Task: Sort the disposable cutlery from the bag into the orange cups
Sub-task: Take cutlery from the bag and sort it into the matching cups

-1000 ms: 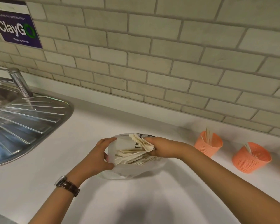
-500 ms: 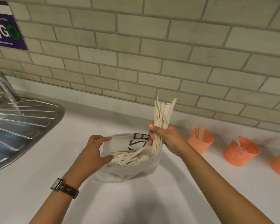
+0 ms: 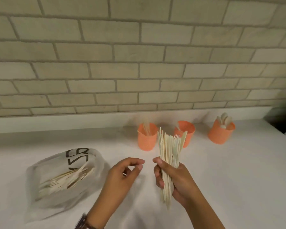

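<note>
My right hand (image 3: 176, 180) grips an upright bundle of pale disposable cutlery (image 3: 169, 149), with fork tines and knife tips fanning out at the top. Just left of it, my left hand (image 3: 122, 175) hovers with loosely curled fingers and holds nothing. The clear plastic bag (image 3: 63, 177) lies on the white counter at the left with more cutlery inside. Three orange cups stand near the wall: the left cup (image 3: 147, 138) holds a few flat pieces, the middle cup (image 3: 187, 129) sits partly behind the bundle, and the right cup (image 3: 220, 133) holds spoons.
The white counter (image 3: 238, 179) runs along a beige brick-tile wall (image 3: 139, 63). A dark gap shows at the far right edge (image 3: 281, 119), where the counter ends. A watch sits on my left wrist (image 3: 84, 223).
My right hand has lifted the bundle out of the bag and carried it right. My left hand has let go of the bag. The view has swung right, away from the sink.
</note>
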Tool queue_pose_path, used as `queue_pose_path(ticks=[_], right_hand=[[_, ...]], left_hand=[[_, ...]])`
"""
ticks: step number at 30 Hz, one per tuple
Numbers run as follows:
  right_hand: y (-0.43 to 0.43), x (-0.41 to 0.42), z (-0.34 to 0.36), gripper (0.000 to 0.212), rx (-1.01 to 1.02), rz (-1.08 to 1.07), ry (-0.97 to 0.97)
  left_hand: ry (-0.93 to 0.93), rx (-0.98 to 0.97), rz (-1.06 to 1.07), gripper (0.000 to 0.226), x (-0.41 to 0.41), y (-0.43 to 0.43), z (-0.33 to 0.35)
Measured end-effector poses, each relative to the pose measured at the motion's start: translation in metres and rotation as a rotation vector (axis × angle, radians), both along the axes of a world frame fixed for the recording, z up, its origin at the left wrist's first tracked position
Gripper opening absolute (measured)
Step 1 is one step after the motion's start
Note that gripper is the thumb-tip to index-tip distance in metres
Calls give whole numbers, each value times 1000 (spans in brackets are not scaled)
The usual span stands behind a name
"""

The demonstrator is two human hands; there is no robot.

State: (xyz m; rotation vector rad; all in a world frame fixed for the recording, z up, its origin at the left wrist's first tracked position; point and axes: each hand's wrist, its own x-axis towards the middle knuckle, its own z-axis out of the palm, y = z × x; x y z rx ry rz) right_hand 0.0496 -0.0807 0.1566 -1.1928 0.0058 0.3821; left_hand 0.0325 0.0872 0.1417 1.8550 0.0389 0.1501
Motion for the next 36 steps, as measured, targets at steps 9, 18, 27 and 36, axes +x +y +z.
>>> queue_pose_path(ticks=[9, 18, 27, 36], right_hand=[[-138, -2, -13, 23, -234, -55, 7], [-226, 24, -19, 15, -236, 155, -40], [-233, 37, -23, 32, -235, 375, 6], [-229, 49, -11, 39, -217, 374, 69]], left_hand=[[118, -67, -36, 21, 13, -160, -2], [188, -87, 31, 3, 23, -249, 2], [313, -205, -109, 16, 24, -254, 8], [353, -327, -5, 15, 36, -233, 13]])
